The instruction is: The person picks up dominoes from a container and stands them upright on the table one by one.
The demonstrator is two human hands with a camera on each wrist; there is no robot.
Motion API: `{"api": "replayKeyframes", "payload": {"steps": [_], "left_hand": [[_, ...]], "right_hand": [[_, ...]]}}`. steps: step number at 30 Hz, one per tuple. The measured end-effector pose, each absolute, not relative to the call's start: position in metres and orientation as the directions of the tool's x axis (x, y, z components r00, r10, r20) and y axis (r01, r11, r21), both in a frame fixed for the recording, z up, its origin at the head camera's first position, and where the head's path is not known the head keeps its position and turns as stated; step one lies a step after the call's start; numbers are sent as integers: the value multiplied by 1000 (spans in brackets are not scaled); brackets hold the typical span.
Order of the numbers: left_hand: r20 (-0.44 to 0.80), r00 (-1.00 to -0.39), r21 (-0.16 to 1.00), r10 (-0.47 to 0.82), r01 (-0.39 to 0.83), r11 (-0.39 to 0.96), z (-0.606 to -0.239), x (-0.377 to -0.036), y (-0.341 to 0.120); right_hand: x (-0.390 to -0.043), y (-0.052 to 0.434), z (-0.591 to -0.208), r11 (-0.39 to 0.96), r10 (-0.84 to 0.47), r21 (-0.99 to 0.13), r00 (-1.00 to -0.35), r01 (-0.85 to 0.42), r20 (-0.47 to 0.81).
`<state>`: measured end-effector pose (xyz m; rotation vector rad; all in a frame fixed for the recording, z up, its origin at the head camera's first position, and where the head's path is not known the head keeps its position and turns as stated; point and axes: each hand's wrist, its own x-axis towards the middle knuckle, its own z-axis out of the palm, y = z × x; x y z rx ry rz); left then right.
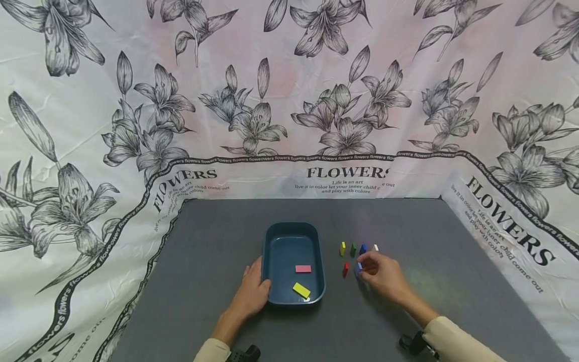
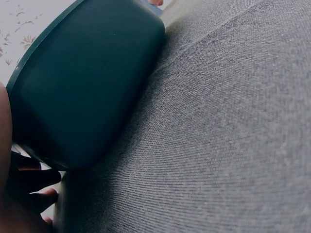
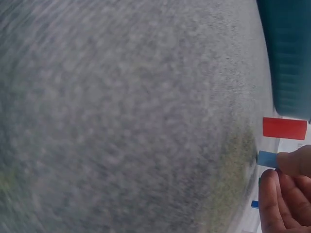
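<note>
My left hand (image 1: 252,292) grips the left side of a dark blue-green tray (image 1: 322,261), thumb at the rim and fingers along the outer wall. In the left wrist view the tray's outside (image 2: 87,77) fills the upper left. A pink block (image 1: 303,269) and a yellow block (image 1: 301,290) lie flat inside it. To the tray's right, my right hand (image 1: 384,274) pinches a small light blue block (image 3: 267,158) between thumb and fingers, low over the table. A red block (image 1: 346,269) stands upright just left of it.
Behind the red block stands a row of upright blocks: yellow (image 1: 342,248), green (image 1: 353,250), dark blue (image 1: 363,249) and white (image 1: 375,247), the last partly hidden by my right hand. Floral cloth (image 1: 271,181) surrounds the grey table (image 1: 217,241) at back and sides.
</note>
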<state>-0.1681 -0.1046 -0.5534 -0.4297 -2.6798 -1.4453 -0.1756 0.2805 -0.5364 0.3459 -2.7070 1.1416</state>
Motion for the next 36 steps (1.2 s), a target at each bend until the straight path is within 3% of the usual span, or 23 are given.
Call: {"api": "replayKeyframes", "payload": {"steps": [5, 12, 23, 36], "left_hand": [[241, -948, 803, 208, 315, 506, -561, -171, -105], [148, -968, 798, 202, 238, 554, -550, -166, -104], [142, -969, 795, 204, 235, 560, -552, -168, -105], [253, -948, 797, 195, 318, 513, -556, -168, -105]], "right_hand": [[-176, 282, -539, 689, -139, -671, -959, -274, 249], [-174, 280, -538, 679, -149, -679, -959, -278, 243], [-169, 281, -531, 678, -147, -689, -966, -256, 215], [-163, 271, -472, 734, -207, -610, -953, -300, 220]]}}
